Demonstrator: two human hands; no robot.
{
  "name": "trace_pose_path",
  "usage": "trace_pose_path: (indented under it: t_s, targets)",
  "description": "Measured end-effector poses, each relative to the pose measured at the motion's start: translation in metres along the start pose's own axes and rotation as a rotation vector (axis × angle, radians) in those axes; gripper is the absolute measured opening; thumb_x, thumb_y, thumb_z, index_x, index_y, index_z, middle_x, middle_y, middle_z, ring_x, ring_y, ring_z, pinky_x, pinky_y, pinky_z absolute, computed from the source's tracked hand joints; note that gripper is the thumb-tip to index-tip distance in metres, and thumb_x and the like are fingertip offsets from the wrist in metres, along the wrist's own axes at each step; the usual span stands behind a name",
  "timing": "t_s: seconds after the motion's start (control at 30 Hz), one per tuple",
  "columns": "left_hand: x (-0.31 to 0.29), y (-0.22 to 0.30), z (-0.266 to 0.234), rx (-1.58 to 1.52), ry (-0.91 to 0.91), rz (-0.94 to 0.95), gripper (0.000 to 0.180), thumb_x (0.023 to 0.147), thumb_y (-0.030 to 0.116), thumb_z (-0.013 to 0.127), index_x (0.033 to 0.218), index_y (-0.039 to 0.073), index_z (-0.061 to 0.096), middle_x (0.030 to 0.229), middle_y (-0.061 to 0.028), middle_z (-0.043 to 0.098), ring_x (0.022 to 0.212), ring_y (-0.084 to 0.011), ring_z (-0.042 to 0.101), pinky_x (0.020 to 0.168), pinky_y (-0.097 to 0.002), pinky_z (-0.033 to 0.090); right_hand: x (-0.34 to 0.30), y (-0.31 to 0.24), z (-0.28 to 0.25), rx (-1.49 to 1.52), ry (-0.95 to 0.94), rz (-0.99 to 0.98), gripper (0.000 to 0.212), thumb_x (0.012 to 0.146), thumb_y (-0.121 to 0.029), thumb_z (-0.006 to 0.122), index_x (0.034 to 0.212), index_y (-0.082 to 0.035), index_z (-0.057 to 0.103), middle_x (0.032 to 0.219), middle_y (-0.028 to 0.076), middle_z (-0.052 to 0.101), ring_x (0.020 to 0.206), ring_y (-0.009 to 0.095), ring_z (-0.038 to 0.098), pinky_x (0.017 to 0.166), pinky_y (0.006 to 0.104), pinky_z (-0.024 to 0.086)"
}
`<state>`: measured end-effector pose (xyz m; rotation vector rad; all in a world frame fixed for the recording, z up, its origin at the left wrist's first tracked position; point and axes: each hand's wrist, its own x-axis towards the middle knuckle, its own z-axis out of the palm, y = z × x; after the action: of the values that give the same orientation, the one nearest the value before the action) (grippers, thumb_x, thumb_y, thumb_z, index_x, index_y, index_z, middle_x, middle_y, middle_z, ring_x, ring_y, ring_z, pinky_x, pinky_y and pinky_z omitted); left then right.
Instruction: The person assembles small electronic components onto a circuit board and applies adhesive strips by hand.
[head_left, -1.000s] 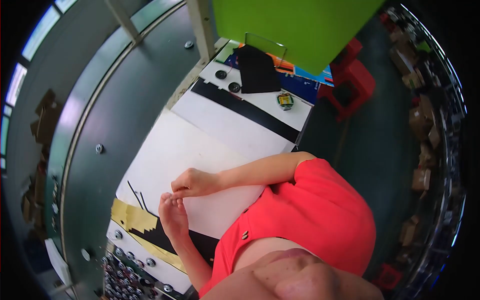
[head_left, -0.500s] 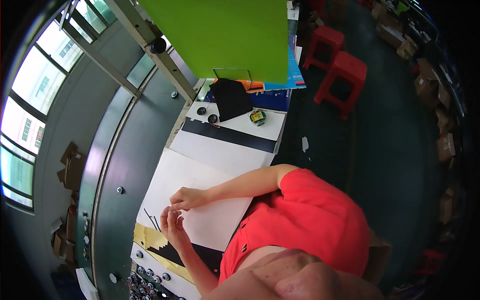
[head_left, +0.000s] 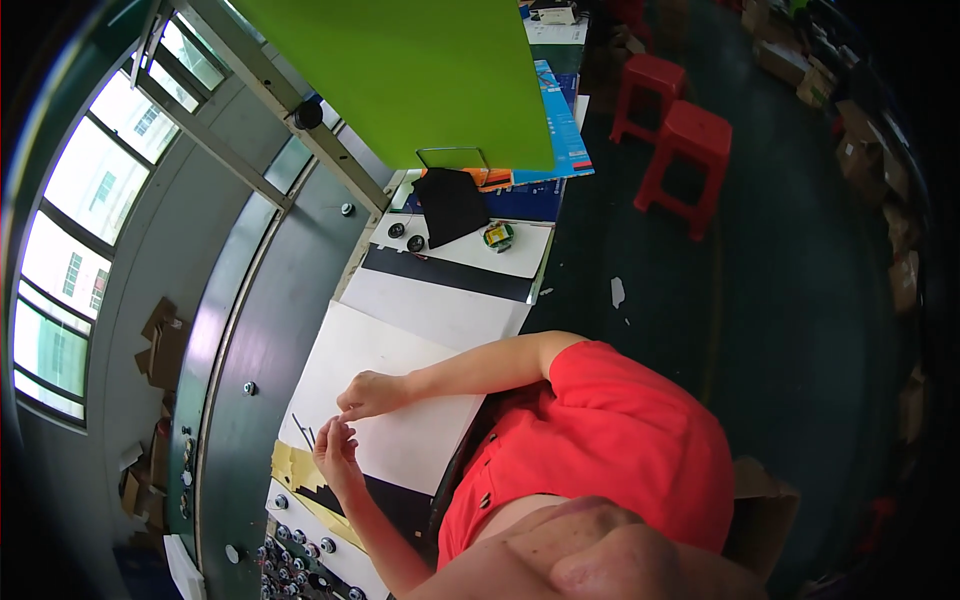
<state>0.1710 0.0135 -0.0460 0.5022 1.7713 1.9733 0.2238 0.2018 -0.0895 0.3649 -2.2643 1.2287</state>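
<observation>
My right hand (head_left: 371,394) reaches in from the red sleeve, its fingers closed in a pinch over a white sheet (head_left: 420,425). Just below it, my left hand (head_left: 338,455) is raised with thumb and forefinger pinched and the other fingers loosely curled. The fingertips of both hands meet. Whatever is between them is too small to make out. Thin dark strips (head_left: 302,432) lie on the sheet close to my left hand. Under the sheet's near end are a torn yellow sheet (head_left: 296,468) and a black strip (head_left: 405,508).
Several small round metal-and-black parts (head_left: 285,560) crowd the table's lower end. Farther up lie a black piece of material (head_left: 452,205), two round black parts (head_left: 415,243) and a green-and-yellow roll (head_left: 498,236). A green panel (head_left: 420,80) stands behind. Red stools (head_left: 690,160) are on the floor.
The view has shifted slightly. My left hand has drawn its fingers a little closer together and moved slightly left, and both hands stay fingertip to fingertip over the sheet.
</observation>
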Motion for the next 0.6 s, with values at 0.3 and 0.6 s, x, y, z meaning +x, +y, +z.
trace_pose_path:
  t_s: [0.3, 0.6]
  targets:
    - [0.001, -0.014, -0.009, -0.262, -0.132, -0.208, 0.019, 0.095, 0.004, 0.059, 0.114, 0.002, 0.061, 0.084, -0.005, 0.065, 0.074, -0.0127, 0.063, 0.062, -0.0219, 0.051, -0.004, -0.007, 0.001, -0.026, -0.013, -0.075, 0.036, 0.091, -0.033, 0.066, 0.074, -0.002, 0.061, 0.067, 0.018, 0.063, 0.066, 0.038, 0.064, 0.064, 0.0452, 0.049]
    - [-0.009, -0.022, -0.001, -0.013, 0.005, -0.126, 0.014, 0.094, 0.003, 0.057, 0.107, 0.004, 0.062, 0.081, -0.0026, 0.063, 0.071, -0.0097, 0.061, 0.06, -0.0204, 0.05, 0.001, -0.013, -0.006, 0.116, 0.112, 0.013, 0.01, 0.085, -0.007, 0.054, 0.09, -0.006, 0.063, 0.062, 0.014, 0.062, 0.061, 0.035, 0.063, 0.062, 0.045, 0.047]
